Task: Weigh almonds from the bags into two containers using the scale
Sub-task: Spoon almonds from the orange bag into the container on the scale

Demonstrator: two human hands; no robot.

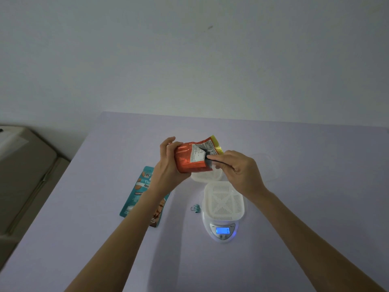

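Observation:
My left hand (168,163) grips an orange foil almond bag (189,159) with a yellow top, held above the table. My right hand (237,171) pinches a black binder clip (209,158) on the bag's folded side. Below, a white slotted container (223,200) sits on the white kitchen scale (223,230), whose blue display is lit. A second white container (207,177) stands just behind the scale, partly hidden by the bag and my hands. A teal almond bag (139,194) lies flat on the table to the left, under my left forearm.
A small teal binder clip (195,208) lies on the lavender table (294,207) left of the scale. A faint clear lid (269,165) rests behind my right hand. Beige furniture (25,175) stands off the table's left edge.

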